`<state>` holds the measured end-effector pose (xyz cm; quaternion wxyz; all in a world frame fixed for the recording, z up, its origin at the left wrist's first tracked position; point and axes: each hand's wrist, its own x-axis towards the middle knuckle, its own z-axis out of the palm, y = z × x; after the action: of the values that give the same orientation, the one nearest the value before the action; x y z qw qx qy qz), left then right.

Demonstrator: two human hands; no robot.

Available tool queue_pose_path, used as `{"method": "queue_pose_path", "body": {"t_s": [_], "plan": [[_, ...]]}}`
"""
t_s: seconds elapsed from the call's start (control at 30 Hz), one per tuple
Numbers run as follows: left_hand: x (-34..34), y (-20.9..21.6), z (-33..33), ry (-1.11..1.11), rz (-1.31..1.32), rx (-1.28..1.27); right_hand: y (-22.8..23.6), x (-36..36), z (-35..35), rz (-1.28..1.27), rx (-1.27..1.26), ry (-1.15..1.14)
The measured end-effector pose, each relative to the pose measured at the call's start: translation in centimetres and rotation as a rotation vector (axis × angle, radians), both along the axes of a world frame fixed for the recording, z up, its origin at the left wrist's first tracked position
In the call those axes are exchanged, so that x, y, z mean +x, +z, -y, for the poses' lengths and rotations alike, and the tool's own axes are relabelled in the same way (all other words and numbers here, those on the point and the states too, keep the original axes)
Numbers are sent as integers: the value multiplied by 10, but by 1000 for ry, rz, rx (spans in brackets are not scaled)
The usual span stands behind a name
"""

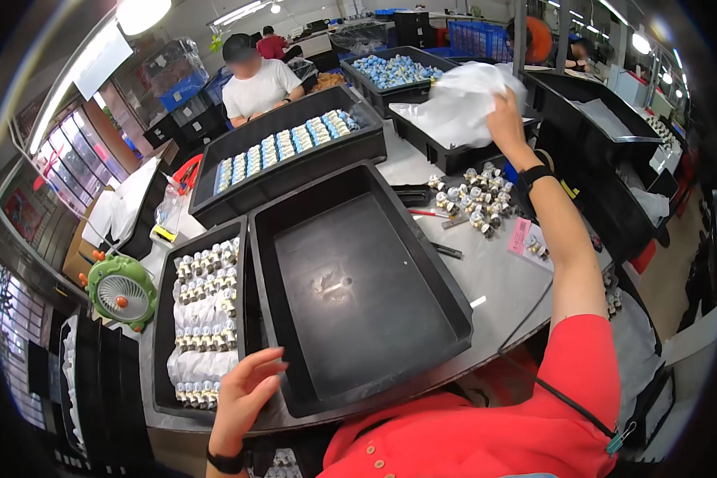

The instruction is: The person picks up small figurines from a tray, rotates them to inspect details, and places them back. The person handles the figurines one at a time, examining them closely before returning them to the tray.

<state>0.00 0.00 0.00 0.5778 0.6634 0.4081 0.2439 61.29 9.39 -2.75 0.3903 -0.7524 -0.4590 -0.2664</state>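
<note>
My right hand (506,123) reaches to the far right, its fingers closed on a thin white sheet (464,89). The sheet is crumpled and lifted above a black tray (434,150) that has more white sheeting in it. My left hand (247,394) is open, thumb and fingers apart, near the front left corner of a large black tray (350,295) whose bare floor shows. Left of that hand lies a narrower black tray (162,350) with rows of small white figurines (205,338) and white sheets between the rows.
A pile of figurines (474,199) lies on the grey table, beside pens (446,250) and a pink card (528,239). Behind are a tray of blue-and-white rows (283,151) and a bin of blue pieces (394,73). A green fan (119,291) stands left. A person (259,84) sits opposite.
</note>
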Motion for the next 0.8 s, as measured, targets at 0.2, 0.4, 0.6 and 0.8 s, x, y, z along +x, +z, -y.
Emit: {"method": "queue_pose_path", "body": {"t_s": [0.2, 0.4, 0.6, 0.8], "plan": [[-25, -23, -1, 355, 189, -87, -35, 54, 31, -40, -482, -394], [-29, -39, 11, 356, 64, -61, -29, 89, 29, -524, -752, -338], [-18, -53, 26, 325, 55, -88, -46, 116, 41, -544, -587, -398], [-9, -87, 56, 490, 320, -588, -9, 68, 60, -341, -600, -312]]}}
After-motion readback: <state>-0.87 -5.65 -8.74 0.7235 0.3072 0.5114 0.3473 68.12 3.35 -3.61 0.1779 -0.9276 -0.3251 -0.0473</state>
